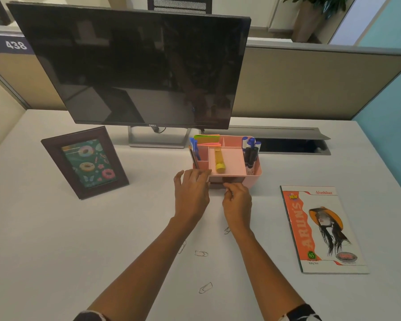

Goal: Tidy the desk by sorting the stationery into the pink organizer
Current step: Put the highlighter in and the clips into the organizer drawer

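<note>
The pink organizer [255, 176] stood on the white counter [56, 228] just in front of the dark monitor [134, 66], and both hands were at its near edge. The left hand [191, 193] lay with its fingers spread and loosely curled against the organizer's front left corner, gripping nothing that could be made out. The right hand [237, 202] was pinched closed at the small drawer [232, 180] in the organizer's front face; whether it held a paper clip or only the drawer's edge was hard to tell, since the fingers covered the spot. One yellow highlighter [219, 162] lay flat in the shallow middle tray. At the left end stood a cluster of blue pens [194, 149], perhaps three, though they overlapped too much to count surely. At the right end stood about four markers [250, 151], two with black caps and the others blue. One stack of sticky notes [206, 139], green and orange and pink, sat in the back left compartment. Four paper clips remained loose on the counter: one [227, 230] just beside the right wrist, one [182, 247] partly under the left forearm, one [201, 253] between the two forearms, and one [205, 287] nearer the camera. One notebook [322, 230] with an orange cover strip lay flat well to the right of the organizer, and one framed picture of doughnuts [86, 162] stood propped to the left.
</note>
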Motion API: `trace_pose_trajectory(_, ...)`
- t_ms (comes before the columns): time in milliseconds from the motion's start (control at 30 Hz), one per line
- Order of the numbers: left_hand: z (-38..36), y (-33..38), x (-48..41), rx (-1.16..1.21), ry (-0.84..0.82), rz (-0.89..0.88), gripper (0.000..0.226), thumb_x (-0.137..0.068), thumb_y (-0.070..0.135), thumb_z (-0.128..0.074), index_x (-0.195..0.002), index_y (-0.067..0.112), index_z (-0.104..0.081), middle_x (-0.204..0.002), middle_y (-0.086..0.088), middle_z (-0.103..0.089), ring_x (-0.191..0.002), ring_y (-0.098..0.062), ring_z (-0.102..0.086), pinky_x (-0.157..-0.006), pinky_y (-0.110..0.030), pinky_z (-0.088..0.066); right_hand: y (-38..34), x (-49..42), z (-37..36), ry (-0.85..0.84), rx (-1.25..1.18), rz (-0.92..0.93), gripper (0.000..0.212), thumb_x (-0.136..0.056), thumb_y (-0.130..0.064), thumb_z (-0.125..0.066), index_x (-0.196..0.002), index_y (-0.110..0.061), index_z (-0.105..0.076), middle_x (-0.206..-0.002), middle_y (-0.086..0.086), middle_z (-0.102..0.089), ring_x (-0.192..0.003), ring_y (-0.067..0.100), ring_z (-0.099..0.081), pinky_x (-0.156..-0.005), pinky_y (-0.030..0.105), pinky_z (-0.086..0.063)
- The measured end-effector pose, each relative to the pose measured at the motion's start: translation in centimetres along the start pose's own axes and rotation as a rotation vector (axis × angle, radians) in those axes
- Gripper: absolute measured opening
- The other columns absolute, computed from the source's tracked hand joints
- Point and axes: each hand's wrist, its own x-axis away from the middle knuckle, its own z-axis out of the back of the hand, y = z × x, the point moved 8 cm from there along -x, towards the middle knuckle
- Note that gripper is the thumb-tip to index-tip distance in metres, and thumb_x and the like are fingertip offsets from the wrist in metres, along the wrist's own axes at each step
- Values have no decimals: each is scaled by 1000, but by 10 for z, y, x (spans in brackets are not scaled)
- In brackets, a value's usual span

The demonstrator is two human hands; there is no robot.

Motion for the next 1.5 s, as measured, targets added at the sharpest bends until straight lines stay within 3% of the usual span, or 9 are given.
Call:
trace_pose_trajectory(200, 2, 1, 1, 4, 23, -7, 43, -74, 16, -79, -116, 17, -66, -115, -8, -68, -108, -30, -61, -102, -52, -37, -6, 4, -4, -23, 175, 82, 31, -91, -21, -58, -121, -15, -64, -124, 6, -60, -109, 24, -59, -99, 36, -46)
trace_pose_trajectory(400, 2, -1, 1, -1, 37, -14, 44, -72, 16, -81, -113, 18, -67, -112, -7, -69, -106, -29, -63, -100, -52, -39, -14, 3, -2, -9, 286, 183, 26, -89, -22, -60, -114, -14, -67, -115, 8, -65, -103, 24, -60, -89, 38, -52)
trace_pose_trajectory(733, 1, 0, 2, 25, -21, -4, 44, -81, 21, -73, -123, 18, -62, -124, -8, -64, -118, -30, -56, -108, -51, -30, -6, 19, 4, -29, 268, 193, 19, -87, -19, -62, -103, -10, -69, -114, 11, -63, -102, 26, -61, -86, 36, -53)
trace_pose_trajectory(1133, 3, 1, 3, 39, -55, -27, 44, -84, 19, -70, -126, 17, -59, -128, -8, -61, -121, -30, -53, -107, -49, -32, 0, 39, 8, -41, 242, 210, 19, -87, -15, -63, -103, -9, -70, -110, 11, -65, -100, 25, -61, -83, 34, -55)
trace_pose_trajectory(1267, 7, -5, 12, 101, 11, -53, 49, -75, 13, -78, -121, 15, -62, -123, -11, -64, -112, -33, -60, -98, -49, -42, 13, 50, 11, -45, 206, 188, 22, -89, -17, -60, -109, -13, -68, -113, 8, -63, -104, 21, -60, -86, 31, -54)
trace_pose_trajectory(1400, 8, -30, 40, 165, 68, 51, 48, -78, 12, -75, -122, 21, -60, -130, -8, -59, -117, -29, -56, -101, -40, -36, 29, 68, 12, -69, 229, 192, 19, -86, -11, -62, -103, -15, -70, -108, 5, -64, -101, 19, -60, -83, 31, -57)
trace_pose_trajectory(1500, 2, -51, 70, 166, 68, 137, 41, -83, 14, -71, -121, 24, -61, -133, -5, -55, -120, -24, -51, -102, -36, -34, 36, 82, 8, -91, 319, 244, 31, -74, 1, -72, -101, -13, -72, -107, 6, -66, -102, 24, -61, -81, 34, -58)
